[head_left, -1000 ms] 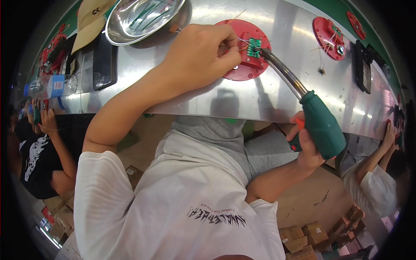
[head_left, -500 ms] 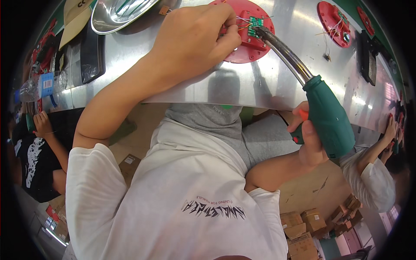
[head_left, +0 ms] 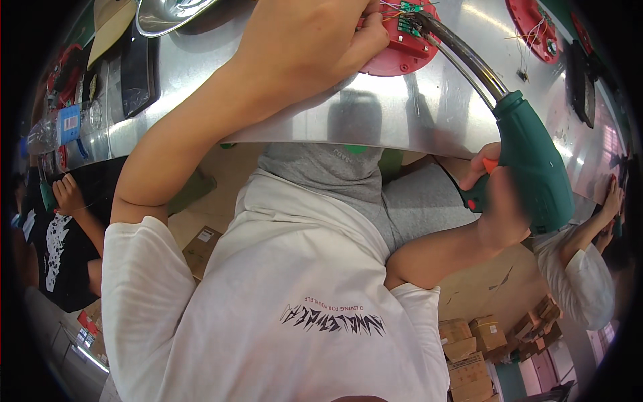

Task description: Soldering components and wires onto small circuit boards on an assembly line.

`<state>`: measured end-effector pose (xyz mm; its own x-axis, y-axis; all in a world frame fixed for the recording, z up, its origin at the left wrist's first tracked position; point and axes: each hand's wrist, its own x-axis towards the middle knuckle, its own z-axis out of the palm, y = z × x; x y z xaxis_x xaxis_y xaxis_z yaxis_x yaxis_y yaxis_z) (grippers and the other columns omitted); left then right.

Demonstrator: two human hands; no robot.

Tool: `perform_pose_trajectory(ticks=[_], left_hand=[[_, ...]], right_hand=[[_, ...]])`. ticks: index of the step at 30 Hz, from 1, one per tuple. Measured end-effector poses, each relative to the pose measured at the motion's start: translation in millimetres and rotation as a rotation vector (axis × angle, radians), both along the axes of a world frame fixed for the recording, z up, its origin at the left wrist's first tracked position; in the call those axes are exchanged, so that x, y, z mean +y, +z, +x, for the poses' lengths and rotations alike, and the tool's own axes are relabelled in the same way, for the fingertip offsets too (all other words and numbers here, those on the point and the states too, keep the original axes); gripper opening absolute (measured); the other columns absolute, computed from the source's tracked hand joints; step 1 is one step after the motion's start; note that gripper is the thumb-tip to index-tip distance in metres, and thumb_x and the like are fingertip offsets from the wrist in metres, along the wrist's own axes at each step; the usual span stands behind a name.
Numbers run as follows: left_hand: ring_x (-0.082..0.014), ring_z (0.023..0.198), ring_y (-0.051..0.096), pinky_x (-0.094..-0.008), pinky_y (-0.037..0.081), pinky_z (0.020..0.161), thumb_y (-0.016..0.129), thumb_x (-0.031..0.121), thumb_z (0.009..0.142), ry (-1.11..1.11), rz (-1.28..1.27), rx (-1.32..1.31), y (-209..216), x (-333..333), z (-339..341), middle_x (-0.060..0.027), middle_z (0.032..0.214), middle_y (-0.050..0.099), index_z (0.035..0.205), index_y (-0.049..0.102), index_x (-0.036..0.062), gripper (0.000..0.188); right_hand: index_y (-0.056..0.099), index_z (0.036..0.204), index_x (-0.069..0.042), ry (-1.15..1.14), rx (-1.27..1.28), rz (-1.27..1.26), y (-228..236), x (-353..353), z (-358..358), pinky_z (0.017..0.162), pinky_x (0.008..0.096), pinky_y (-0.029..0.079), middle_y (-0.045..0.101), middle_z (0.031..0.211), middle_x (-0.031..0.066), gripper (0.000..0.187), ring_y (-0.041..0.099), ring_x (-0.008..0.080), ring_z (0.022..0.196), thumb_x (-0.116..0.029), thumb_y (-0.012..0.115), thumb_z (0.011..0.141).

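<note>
My left hand reaches over a round red plastic housing near the top of the view. Its thumb and fingertips are pinched together where thin coloured wires run to a small green circuit board in the housing; the fingers seem closed on a wire. My right hand is wrapped round the handle of a dark green soldering gun with an orange trigger. The gun's long metal tip slants up and left, its blackened end at the circuit board.
A second red housing with loose wires lies at the far right, near a black strip. To the left are a shiny metal bowl, a cap, a black case and a plastic bottle. Other people sit on both sides.
The view has shifted, so the bench and housing sit higher in it. The soldering gun's tip is still at the circuit board, and my left fingers remain pinched beside it.
</note>
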<state>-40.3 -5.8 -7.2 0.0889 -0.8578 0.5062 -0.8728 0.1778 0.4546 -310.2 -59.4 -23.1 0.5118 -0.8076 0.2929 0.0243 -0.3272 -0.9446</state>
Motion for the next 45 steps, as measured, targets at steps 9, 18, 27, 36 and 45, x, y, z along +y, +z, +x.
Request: perform_pose_trajectory(ticks=[9,18,27,36,45], left_hand=[[-0.0307,0.052,0.06,-0.0394,0.047,0.048,0.069,0.007,0.08,-0.008,-0.086,-0.148,-2,-2,2,-0.0135,0.063,0.058,0.078,0.054,0.002,0.016],[-0.0304,0.052,0.059,-0.0396,0.047,0.048,0.068,0.006,0.08,-0.032,-0.123,-0.24,-3,1,5,-0.0138,0.063,0.056,0.075,0.053,0.002,0.017],[-0.0312,0.052,0.059,-0.0403,0.047,0.048,0.068,0.006,0.078,-0.037,-0.14,-0.214,-8,-1,4,-0.0141,0.062,0.056,0.074,0.053,0.0024,0.016],[-0.0331,0.059,0.065,-0.0422,0.051,0.053,0.068,0.016,0.082,0.015,-0.135,-0.215,-24,-2,7,-0.0137,0.066,0.064,0.077,0.061,0.0046,0.014],[-0.027,0.051,0.058,-0.0395,0.045,0.046,0.068,0.013,0.078,-0.029,-0.267,-0.199,-20,-6,11,-0.0086,0.062,0.057,0.076,0.058,0.0057,0.012]], right_hand=[[0.06,0.112,0.012,-0.014,-0.022,0.09,2,-1,2,0.049,0.031,0.049,0.065,0.077,0.0184,0.033,0.059,0.0224,0.05,-0.011,0.062,0.088],[0.056,0.115,0.015,-0.029,-0.078,0.055,6,1,3,0.046,0.0312,0.049,0.063,0.079,0.0214,0.041,0.06,0.0229,0.049,-0.019,0.058,0.092],[0.055,0.117,0.016,-0.038,-0.038,0.014,5,-2,-5,0.045,0.0298,0.049,0.063,0.079,0.0213,0.045,0.059,0.0213,0.049,-0.022,0.057,0.092],[0.055,0.115,0.016,-0.035,-0.087,-0.027,6,-6,-14,0.045,0.03,0.049,0.063,0.082,0.021,0.044,0.059,0.0206,0.05,-0.022,0.056,0.092],[0.053,0.123,0.016,-0.158,-0.115,-0.051,5,-3,-11,0.045,0.028,0.048,0.067,0.092,0.0242,0.048,0.06,0.019,0.05,-0.022,0.057,0.093]])
